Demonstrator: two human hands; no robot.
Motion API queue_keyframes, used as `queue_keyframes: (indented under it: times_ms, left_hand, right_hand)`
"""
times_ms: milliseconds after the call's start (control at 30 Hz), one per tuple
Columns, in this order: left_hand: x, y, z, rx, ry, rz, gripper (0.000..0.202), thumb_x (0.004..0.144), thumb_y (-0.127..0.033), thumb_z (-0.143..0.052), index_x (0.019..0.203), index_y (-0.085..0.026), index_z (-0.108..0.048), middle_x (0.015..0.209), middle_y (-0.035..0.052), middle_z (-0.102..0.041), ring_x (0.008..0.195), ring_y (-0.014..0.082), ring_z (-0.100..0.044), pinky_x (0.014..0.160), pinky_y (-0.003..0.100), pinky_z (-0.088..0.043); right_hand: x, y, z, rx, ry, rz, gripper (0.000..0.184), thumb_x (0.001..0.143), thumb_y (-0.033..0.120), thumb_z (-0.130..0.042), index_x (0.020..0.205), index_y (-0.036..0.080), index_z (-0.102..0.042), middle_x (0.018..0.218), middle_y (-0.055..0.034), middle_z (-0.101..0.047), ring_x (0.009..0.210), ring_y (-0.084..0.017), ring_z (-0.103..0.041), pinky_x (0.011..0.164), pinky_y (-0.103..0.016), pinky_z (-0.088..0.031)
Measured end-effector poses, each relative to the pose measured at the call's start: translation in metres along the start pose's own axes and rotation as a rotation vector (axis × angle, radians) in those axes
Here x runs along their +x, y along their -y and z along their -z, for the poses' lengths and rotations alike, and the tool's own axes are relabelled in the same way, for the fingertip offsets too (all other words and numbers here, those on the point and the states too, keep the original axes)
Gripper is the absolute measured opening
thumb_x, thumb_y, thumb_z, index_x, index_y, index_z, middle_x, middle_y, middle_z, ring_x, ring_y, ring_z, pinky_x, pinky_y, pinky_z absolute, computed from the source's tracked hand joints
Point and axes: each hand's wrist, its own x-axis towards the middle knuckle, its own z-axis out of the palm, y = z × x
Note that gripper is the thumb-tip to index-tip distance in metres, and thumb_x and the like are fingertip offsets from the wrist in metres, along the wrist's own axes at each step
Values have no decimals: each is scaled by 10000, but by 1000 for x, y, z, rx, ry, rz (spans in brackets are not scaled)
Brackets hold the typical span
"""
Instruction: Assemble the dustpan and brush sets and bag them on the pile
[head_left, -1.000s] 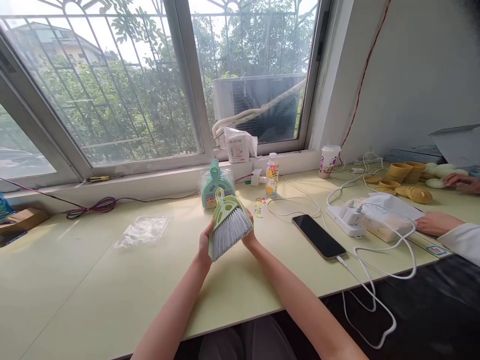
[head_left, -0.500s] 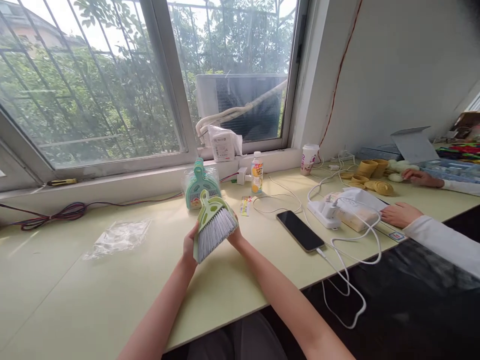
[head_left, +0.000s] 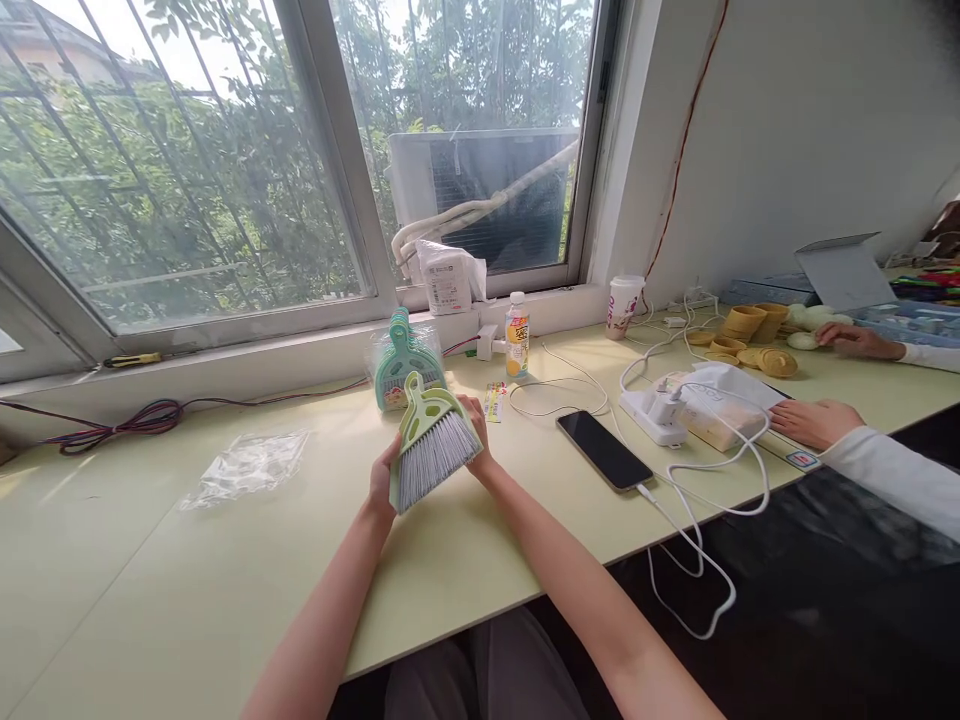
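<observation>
Between my two hands is a light green dustpan and brush set (head_left: 436, 455), handles upward and grey bristles facing me, tilted above the table. My left hand (head_left: 382, 482) is closed on its lower left edge. Around the right edge my right hand (head_left: 478, 432) is closed, its fingers partly hidden behind the pan. Just behind stands a stack of teal dustpan sets (head_left: 401, 350) in clear wrap. A crumpled clear plastic bag (head_left: 247, 468) lies on the table to the left of my hands.
Right of my hands lie a phone (head_left: 604, 450), a white power strip (head_left: 654, 418) and loose cables. A bottle (head_left: 517, 335) and a cup (head_left: 624, 308) stand at the back. Another person's hands (head_left: 817, 424) rest at the right, near yellow woven pieces (head_left: 750, 322).
My right hand has shifted slightly upward along the set's right edge, and more of its fingers show. The set is turned slightly. The camera view has shifted a little.
</observation>
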Motion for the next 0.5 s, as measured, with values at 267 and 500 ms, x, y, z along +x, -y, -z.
queue_keyframes:
  times_ms: [267, 500]
  left_hand:
    - [7, -2, 11, 64, -33, 32, 505, 843, -336, -558, 1294, -110, -531, 946, 131, -706, 825, 268, -690, 755, 351, -563]
    - [4, -2, 9, 95, -37, 85, 501, 825, -344, -580, 1266, -109, -557, 914, 135, -706, 812, 280, -690, 738, 368, -563]
  right_hand:
    - [0, -8, -9, 70, 47, -47, 240, 820, 100, -463, 874, 163, -689, 984, -83, -598, 960, -211, -466, 834, -315, -406]
    - [1, -20, -15, 133, 118, -160, 224, 771, 76, -490, 832, 164, -687, 923, -74, -617, 939, -211, -510, 801, -308, -431]
